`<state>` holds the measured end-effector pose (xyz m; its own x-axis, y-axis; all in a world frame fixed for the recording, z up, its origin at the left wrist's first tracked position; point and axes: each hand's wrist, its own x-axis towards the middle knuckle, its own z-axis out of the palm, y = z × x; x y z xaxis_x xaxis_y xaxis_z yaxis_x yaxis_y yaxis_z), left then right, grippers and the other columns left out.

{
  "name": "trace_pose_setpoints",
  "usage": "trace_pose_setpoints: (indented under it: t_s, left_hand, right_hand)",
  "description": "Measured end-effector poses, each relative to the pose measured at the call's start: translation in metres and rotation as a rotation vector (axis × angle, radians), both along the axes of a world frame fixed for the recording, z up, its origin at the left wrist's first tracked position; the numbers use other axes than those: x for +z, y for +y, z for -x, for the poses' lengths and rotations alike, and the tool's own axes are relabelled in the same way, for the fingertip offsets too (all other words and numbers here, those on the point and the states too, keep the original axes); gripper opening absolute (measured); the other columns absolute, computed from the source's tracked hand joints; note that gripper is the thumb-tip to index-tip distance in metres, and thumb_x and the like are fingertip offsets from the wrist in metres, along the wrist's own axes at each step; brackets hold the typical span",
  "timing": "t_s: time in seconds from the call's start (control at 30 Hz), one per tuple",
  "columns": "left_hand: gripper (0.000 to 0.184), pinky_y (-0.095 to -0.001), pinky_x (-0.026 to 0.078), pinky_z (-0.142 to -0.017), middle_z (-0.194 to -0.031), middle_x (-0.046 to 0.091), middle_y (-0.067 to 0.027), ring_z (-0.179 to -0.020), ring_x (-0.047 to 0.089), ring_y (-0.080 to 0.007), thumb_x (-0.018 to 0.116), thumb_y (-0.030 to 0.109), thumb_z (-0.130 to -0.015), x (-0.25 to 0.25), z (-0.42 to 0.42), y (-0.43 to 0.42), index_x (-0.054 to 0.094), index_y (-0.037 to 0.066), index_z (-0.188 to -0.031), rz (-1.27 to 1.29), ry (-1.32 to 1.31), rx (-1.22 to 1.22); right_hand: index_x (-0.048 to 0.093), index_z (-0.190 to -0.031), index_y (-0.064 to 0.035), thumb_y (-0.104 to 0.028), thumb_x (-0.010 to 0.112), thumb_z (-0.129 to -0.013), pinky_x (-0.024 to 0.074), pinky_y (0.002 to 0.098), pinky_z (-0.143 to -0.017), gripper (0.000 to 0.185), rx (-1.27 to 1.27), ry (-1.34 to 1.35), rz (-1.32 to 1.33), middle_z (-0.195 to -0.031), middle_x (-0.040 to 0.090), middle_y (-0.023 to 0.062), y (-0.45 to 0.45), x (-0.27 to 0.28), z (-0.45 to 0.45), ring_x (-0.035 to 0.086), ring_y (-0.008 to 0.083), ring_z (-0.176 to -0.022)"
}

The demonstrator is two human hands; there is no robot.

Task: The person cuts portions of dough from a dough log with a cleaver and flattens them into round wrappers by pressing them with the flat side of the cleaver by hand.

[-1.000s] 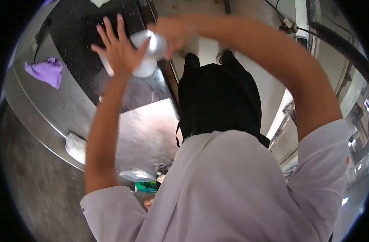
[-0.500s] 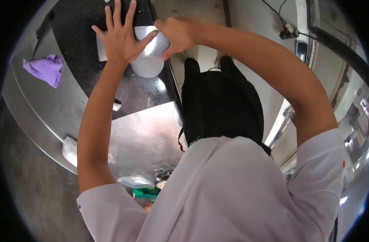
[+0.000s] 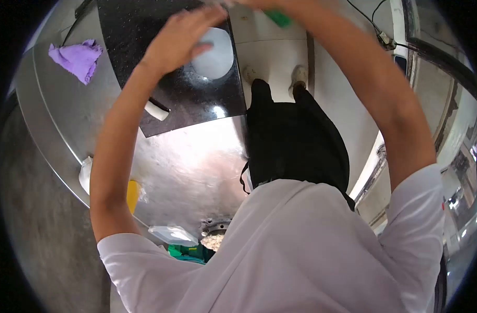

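A whitish, smooth, rounded flat piece [image 3: 213,55] lies on the black speckled slab [image 3: 191,99] near its right edge. My left hand [image 3: 184,36] is over its left side, fingers stretched towards the right and thumb apart, somewhat blurred; whether the thumb touches the piece I cannot tell. At the top edge of the view is my right hand [image 3: 243,3], mostly cut off and smeared, close to the left fingertips. A small green thing [image 3: 278,19] shows just below the right wrist; whether it is held is unclear. Beside my left forearm lies a white object with a black edge [image 3: 157,110].
A purple cloth [image 3: 78,58] is on the metal surface at left. Below the slab is a shiny metal worktop [image 3: 191,161] with a yellow item [image 3: 132,195] and a clear plastic lid-like piece [image 3: 173,236]. A cable with a plug [image 3: 385,40] is at upper right.
My left hand has lifted from its flat, spread pose on the shiny sheet and shifted right. My right hand has let go of the sheet's edge and moved up. The green thing has appeared.
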<state>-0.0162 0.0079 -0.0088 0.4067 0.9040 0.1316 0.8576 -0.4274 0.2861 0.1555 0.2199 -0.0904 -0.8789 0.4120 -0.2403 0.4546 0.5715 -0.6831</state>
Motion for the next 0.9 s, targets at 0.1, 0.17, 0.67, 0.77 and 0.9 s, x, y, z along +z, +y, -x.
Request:
trace_pose_setpoints:
  t_s: [0.1,0.17,0.67,0.77,0.9]
  left_hand:
    - [0.07,-0.0401,0.042,-0.113,-0.145,0.055,-0.006,-0.134,0.053,-0.024,0.07,0.011,-0.089,0.01,-0.026,-0.016,0.044,0.017,-0.153,0.121,0.29,-0.125]
    - [0.065,-0.0394,0.044,-0.111,-0.138,0.06,-0.006,-0.13,0.057,-0.023,0.069,0.006,-0.087,0.015,-0.033,-0.006,0.05,0.017,-0.147,0.127,0.407,-0.124]
    - [0.015,-0.0391,0.046,-0.098,-0.105,0.063,-0.0042,-0.116,0.059,-0.0228,0.071,0.006,-0.081,0.037,-0.033,0.014,0.073,0.011,-0.095,0.183,0.282,-0.03]
    - [0.016,-0.0409,0.048,-0.098,-0.105,0.065,-0.0077,-0.114,0.061,-0.0267,0.072,0.01,-0.079,0.042,-0.033,0.007,0.073,0.01,-0.095,0.32,0.179,-0.003]
    - [0.026,-0.0476,0.055,-0.086,-0.094,0.072,-0.0183,-0.095,0.069,-0.039,0.071,0.013,-0.072,0.081,-0.032,-0.005,0.072,0.004,-0.097,0.5,0.089,0.067]
  right_hand:
    - [0.044,-0.151,-0.0061,-0.039,0.071,-0.095,0.0535,0.0408,-0.092,0.071,-0.002,0.036,0.037,-0.123,0.066,0.0181,-0.111,0.027,-0.157,0.067,0.0286,-0.108]
    - [0.054,-0.14,-0.003,-0.047,0.073,-0.093,0.0529,0.0459,-0.088,0.067,-0.113,-0.167,0.217,-0.118,0.069,0.0217,-0.17,0.035,-0.241,0.068,0.0345,-0.1]
    - [0.06,-0.116,0.0009,-0.029,0.074,-0.093,0.0528,0.0462,-0.084,0.041,-0.044,0.079,0.024,-0.107,0.069,0.0243,-0.039,0.088,-0.101,0.066,0.0434,-0.097]
    - [0.059,-0.118,-0.0006,-0.032,0.075,-0.091,0.053,0.0487,-0.082,0.044,0.205,0.168,-0.002,-0.106,0.069,0.0241,-0.056,0.035,-0.061,0.067,0.0436,-0.096]
    - [0.057,-0.121,-0.0003,-0.031,0.075,-0.091,0.0529,0.0498,-0.081,0.046,0.199,0.093,0.153,-0.105,0.068,0.0255,-0.121,0.046,-0.089,0.068,0.0429,-0.093]
